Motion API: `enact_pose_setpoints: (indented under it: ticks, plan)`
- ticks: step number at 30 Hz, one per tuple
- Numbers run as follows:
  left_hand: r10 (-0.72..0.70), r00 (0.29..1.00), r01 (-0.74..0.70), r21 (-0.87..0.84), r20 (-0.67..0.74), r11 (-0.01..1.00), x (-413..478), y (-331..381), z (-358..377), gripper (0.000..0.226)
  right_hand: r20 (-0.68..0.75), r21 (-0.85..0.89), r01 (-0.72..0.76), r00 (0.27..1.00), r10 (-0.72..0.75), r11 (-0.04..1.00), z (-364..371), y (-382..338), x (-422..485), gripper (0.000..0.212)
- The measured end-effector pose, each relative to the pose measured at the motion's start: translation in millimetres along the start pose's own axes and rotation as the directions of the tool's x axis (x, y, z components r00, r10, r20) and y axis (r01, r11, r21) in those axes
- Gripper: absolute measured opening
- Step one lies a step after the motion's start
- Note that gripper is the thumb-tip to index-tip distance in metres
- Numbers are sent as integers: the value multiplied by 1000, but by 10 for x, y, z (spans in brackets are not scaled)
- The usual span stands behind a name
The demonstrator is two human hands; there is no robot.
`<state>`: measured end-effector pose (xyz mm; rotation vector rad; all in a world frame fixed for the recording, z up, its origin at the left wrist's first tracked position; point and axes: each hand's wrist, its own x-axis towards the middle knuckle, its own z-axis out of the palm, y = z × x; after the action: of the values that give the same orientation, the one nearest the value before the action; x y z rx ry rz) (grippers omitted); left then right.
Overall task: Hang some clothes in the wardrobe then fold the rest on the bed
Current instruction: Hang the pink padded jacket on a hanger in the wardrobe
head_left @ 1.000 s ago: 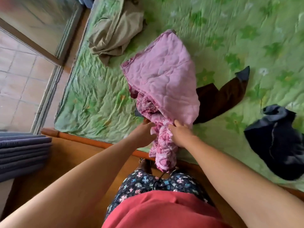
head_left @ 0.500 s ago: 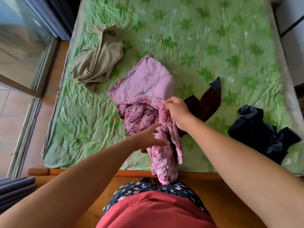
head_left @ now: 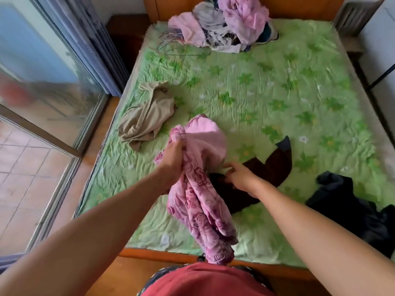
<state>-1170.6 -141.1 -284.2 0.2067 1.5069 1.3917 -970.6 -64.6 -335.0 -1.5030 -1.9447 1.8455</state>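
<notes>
The left hand (head_left: 173,161) clenches the pink garment (head_left: 201,201) by a bunched end above the bed (head_left: 267,92). Its long axis runs from that fist down toward the person's waist. The right hand (head_left: 241,178), lower and just to its right, pinches the pale lining's edge (over the brown garment (head_left: 275,165)). Open mattress ahead, between the khaki garment (head_left: 147,116) and the dark garment (head_left: 346,206), looks roomy enough for spreading it.

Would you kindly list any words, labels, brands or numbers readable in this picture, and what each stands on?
None can be read.
The pink garment and green sheet bear only flower prints.
The tan cloth, brown cloth, dark cloth and far pile show no label.
</notes>
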Motion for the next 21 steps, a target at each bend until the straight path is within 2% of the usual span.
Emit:
enact_pose_setpoints:
  ticks: [3, 5, 9, 12, 14, 15, 16, 17, 19, 21]
  plan:
    - [16, 990, 8, -170, 141, 985, -95, 426, 188, 44, 80, -21, 34, 996, -32, 999, 64, 112, 19, 53]
    - [57, 974, -6, -227, 218, 974, -169, 723, 348, 43, 83, 54, 119, 989, -123, 991, 84, 61, 49, 56]
    - [121, 957, -61, -224, 265, 973, -299, 1279, 678, 41, 91, 170, 84, 991, -101, 982, -8, -150, 75, 95]
    - [168, 940, -93, -251, 297, 963, -410, 1595, 923, 39, -56, 274, 202, 979, -194, 940, -152, -393, 99, 107]
    - [208, 931, -130, -260, 300, 957, -489, 1752, 1062, 40, -237, 134, 292, 937, -255, 947, -307, -596, 121, 110]
    - [225, 927, -146, -263, 301, 954, -531, 1816, 1115, 40, -288, -13, 331, 902, -320, 944, -414, -704, 146, 98]
    - [237, 923, -159, -261, 304, 952, -570, 1880, 1162, 40, -291, -134, 370, 872, -393, 919, -536, -794, 179, 76]
    - [248, 918, -169, -261, 309, 950, -606, 1942, 1199, 39, -269, -180, 391, 863, -427, 903, -652, -888, 185, 56]
    - [276, 907, -198, -257, 318, 946, -667, 2049, 1250, 39, -272, -127, 424, 854, -443, 897, -862, -1035, 183, 29]
    - [303, 901, -230, -251, 310, 940, -673, 2109, 1246, 39, -356, -155, 429, 816, -456, 890, -1063, -1169, 190, 17]
